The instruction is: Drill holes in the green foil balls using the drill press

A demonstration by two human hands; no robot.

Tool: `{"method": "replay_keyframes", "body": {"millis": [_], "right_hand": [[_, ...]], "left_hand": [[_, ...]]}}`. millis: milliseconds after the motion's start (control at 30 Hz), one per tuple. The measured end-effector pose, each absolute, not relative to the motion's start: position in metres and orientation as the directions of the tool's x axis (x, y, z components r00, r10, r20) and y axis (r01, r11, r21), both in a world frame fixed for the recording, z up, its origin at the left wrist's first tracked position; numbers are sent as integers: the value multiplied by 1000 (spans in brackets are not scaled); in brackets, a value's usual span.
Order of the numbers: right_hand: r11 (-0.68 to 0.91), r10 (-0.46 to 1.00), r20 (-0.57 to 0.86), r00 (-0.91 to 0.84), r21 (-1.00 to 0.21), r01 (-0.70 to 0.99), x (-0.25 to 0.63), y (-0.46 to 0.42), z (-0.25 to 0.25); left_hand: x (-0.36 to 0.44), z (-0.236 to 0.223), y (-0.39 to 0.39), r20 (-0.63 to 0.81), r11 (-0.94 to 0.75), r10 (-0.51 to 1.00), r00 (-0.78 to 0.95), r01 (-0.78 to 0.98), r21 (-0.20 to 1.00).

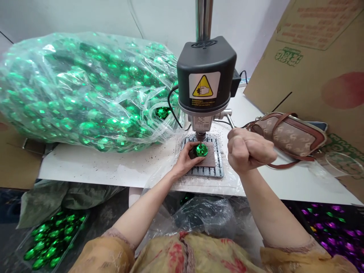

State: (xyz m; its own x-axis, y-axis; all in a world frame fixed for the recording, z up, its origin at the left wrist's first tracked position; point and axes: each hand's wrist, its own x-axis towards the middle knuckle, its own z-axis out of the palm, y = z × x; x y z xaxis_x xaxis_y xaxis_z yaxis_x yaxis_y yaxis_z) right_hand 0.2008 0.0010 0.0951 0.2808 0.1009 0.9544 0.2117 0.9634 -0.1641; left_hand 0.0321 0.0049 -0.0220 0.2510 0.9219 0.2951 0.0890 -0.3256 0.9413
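Note:
My left hand (pixel 187 158) grips a shiny green faceted ornament (pixel 201 149) between thumb and fingers. The ornament rests on a brown square board (pixel 209 161) on the slotted metal base (pixel 218 172) of a small drill press (pixel 206 72). Right above the ornament sits the press's chuck (pixel 200 136); whether the bit touches it I cannot tell. To the right, my right hand (pixel 248 149) is closed round the end of the press's feed lever (pixel 229 118), whose grip is hidden by the fingers.
A big clear bag (pixel 85 94) of green ornaments lies on the white table (pixel 93 167) at left. A handbag (pixel 292 134) and a large cardboard box (pixel 315 76) stand at right. Below are a tub (pixel 54 239) of green ornaments and purple ones (pixel 335 227). Shavings dot the tabletop.

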Motion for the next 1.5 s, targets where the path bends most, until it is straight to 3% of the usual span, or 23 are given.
{"method": "replay_keyframes", "body": {"millis": [100,167,267,367,433,500,567,633,700,800,867,967,1033,1100,1200,1267,1333,1400,1500], "right_hand": [[936,195,911,364,-284,209,196,-2,120],[899,348,833,429,-426,99,193,-1,143],[893,404,810,425,-451,9,192,7,171],[879,449,796,406,-474,-42,194,14,181],[875,455,797,399,-482,-36,195,15,180],[878,447,801,398,-479,-23,196,14,178],[878,440,808,392,-478,0,196,14,177],[884,428,809,402,-468,2,196,15,176],[891,420,808,413,-453,-20,195,16,175],[893,421,796,435,-447,-45,194,15,174],[882,442,785,434,-469,-49,194,13,173],[871,460,787,410,-490,-34,195,9,173],[870,460,790,406,-492,-30,195,7,173],[873,454,792,409,-487,-26,195,6,173],[854,473,776,416,-520,-2,194,4,174],[838,495,760,421,-545,0,193,2,174],[833,505,753,422,-553,-10,193,1,175],[832,511,753,416,-555,-17,194,0,174],[834,512,755,410,-551,-27,195,1,174]], "left_hand": [[35,-22,5,294,-323,928,231,99,941],[37,-20,4,292,-319,937,194,125,940],[36,-14,-8,329,-340,940,87,243,908],[20,-13,-39,479,-449,877,22,391,803],[2,-21,-70,593,-580,797,116,421,697],[-17,-39,-106,603,-674,737,305,408,616],[-29,-64,-142,453,-648,753,477,419,636],[-33,-93,-173,159,-450,834,529,485,749],[-30,-121,-191,-71,-149,931,358,549,822],[-25,-144,-195,-277,127,949,147,628,768],[-26,-135,-186,-343,133,922,179,686,716],[-30,-79,-166,-353,-31,844,404,693,720],[-32,-24,-143,-305,-205,720,624,611,765],[-33,32,-106,-128,-287,820,558,593,752],[-34,93,-29,170,-431,899,403,753,497],[-34,114,25,222,-339,930,292,917,211],[-32,121,70,188,-191,963,192,981,-22],[-30,120,102,140,-91,984,109,988,-126],[-29,112,129,99,-33,994,47,990,-140]]}}
